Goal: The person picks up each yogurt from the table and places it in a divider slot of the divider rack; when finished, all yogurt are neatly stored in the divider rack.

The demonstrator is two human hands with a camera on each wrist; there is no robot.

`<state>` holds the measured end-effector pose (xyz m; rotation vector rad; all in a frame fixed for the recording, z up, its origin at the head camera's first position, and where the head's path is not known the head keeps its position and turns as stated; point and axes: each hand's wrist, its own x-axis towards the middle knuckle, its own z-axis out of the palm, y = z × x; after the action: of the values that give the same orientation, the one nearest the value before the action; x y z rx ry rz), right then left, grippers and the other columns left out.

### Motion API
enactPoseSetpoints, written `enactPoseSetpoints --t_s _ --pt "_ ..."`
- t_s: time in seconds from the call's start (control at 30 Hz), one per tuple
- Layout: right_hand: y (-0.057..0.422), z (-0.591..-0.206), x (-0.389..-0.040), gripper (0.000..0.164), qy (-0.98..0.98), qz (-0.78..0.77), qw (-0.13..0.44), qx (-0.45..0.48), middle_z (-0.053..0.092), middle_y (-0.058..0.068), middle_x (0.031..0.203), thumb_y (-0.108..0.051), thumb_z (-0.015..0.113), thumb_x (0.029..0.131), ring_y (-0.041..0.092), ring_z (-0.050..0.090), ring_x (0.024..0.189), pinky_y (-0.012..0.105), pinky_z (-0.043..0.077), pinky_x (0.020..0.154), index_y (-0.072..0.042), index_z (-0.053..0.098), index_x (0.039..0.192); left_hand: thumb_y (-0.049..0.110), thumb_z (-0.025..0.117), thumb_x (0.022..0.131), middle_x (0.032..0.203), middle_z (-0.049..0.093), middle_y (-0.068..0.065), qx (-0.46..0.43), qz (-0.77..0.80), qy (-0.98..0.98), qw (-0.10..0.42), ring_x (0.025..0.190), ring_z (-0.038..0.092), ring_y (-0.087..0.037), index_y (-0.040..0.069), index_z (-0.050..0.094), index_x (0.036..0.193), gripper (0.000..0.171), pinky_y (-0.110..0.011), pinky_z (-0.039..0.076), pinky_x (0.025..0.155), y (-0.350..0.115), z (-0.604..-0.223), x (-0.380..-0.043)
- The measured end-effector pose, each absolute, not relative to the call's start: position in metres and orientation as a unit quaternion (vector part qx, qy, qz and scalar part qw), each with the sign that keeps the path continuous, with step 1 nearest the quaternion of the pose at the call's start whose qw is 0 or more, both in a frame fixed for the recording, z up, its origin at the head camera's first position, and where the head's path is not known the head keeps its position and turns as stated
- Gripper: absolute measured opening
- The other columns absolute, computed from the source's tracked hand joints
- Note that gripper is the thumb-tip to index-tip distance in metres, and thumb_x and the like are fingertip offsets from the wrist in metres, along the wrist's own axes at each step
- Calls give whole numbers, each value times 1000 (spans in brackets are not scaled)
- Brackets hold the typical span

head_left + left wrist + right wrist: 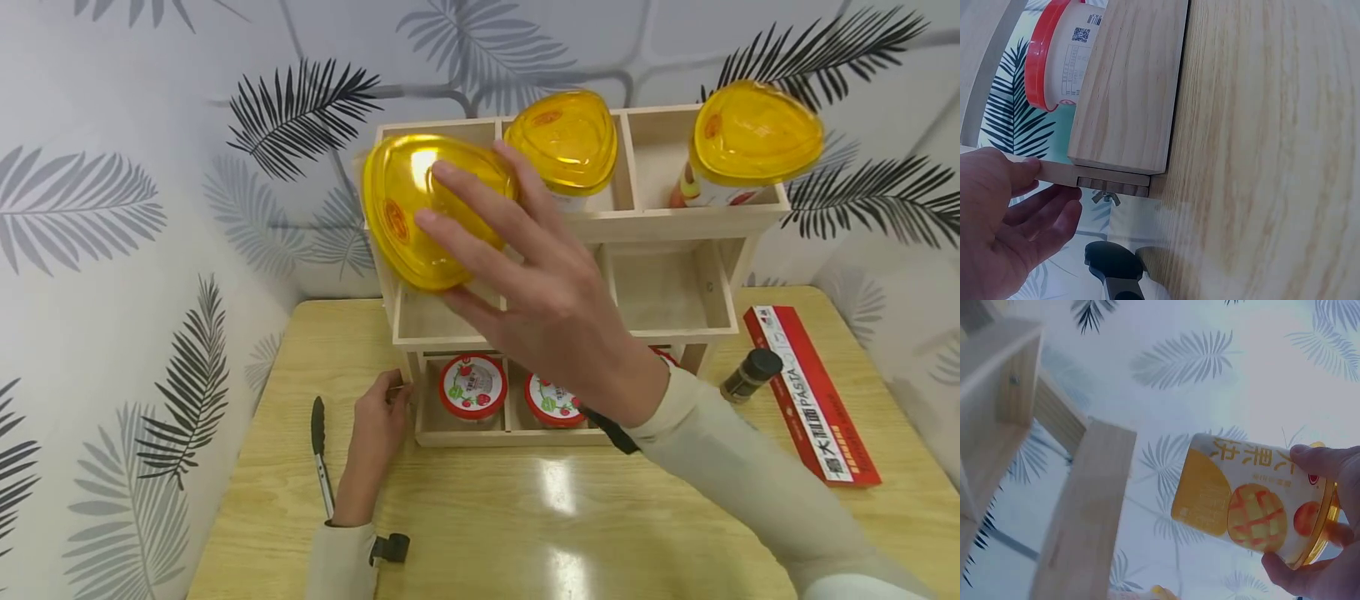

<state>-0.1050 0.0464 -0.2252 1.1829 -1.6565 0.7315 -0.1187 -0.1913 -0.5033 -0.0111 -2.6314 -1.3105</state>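
My right hand [543, 275] grips a fruit cup [420, 242] by its yellow lid, above the top left of the wooden rack [555, 333]. In the right wrist view the cup [1241, 500] is tilted, its mango picture showing, apart from the rack's top board [1088, 506]. Two more yellow-lidded cups stand in the rack's top row, one in the middle compartment [566, 142] and one at the right [753, 137]. My left hand [378, 425] holds the rack's lower left side; thumb and fingers pinch the side board [1057, 173] in the left wrist view.
Red-lidded tubs [472, 387] sit in the bottom row. Black-handled tongs [320, 450] lie left of the rack. On the right are a black-capped jar [750, 375] and a red pasta box [813, 396]. Patterned walls close in behind and at the sides.
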Motion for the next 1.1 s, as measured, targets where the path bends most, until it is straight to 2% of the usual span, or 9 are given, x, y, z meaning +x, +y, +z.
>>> enactPoseSetpoints --t_s 0.13,0.27,0.37,0.53,0.73,0.9,1.0,1.1 --pt "34 -216 -125 35 -676 272 509 458 57 26 134 -12 74 92 49 40 136 46 31 118 -1 64 123 11 60 102 113 70 -18 -4 -441 -891 105 98 70 -29 0 61 121 22 -44 60 80 -191 -504 -119" --pt "21 -218 -146 30 -691 239 523 438 55 27 137 -18 66 98 53 40 134 42 29 119 -2 65 124 11 60 101 112 70 -18 -2 -444 -890 106 98 70 -30 -1 61 120 23 -44 60 81 -192 -504 -117" --pt "14 -221 -157 31 -717 210 519 416 53 27 138 -21 63 100 54 40 133 41 26 120 -4 66 126 12 61 101 109 71 -18 -8 -446 -888 111 97 71 -30 -2 62 120 23 -45 60 79 -193 -505 -116" --pt "8 -226 -168 35 -769 193 482 374 51 27 139 -25 66 99 50 42 133 39 22 121 -7 65 129 12 61 101 107 71 -19 -23 -441 -889 120 96 71 -30 -3 61 119 24 -44 60 77 -193 -507 -117" --pt "5 -230 -175 41 -815 186 441 328 52 23 139 -28 72 94 50 45 131 44 33 117 -10 64 130 13 61 101 108 71 -18 -23 -436 -891 123 95 71 -28 -2 62 119 23 -41 61 76 -192 -509 -119" --pt "4 -233 -177 45 -847 145 414 302 52 21 140 -33 72 94 53 44 131 52 47 105 -12 63 133 14 62 101 107 71 -18 -20 -436 -891 128 93 71 -26 -1 62 118 23 -39 61 75 -192 -510 -120" --pt "3 -235 -178 46 -854 124 410 295 53 20 141 -35 72 94 54 44 132 53 49 101 -13 63 133 13 61 101 107 71 -18 -17 -440 -889 126 92 71 -25 -1 62 118 22 -39 61 75 -192 -510 -120" --pt "3 -235 -178 49 -860 111 404 292 52 19 143 -38 70 95 53 42 133 52 48 102 -12 61 136 13 60 102 108 71 -18 -14 -445 -887 122 93 71 -26 -1 62 119 23 -40 61 76 -192 -509 -119"
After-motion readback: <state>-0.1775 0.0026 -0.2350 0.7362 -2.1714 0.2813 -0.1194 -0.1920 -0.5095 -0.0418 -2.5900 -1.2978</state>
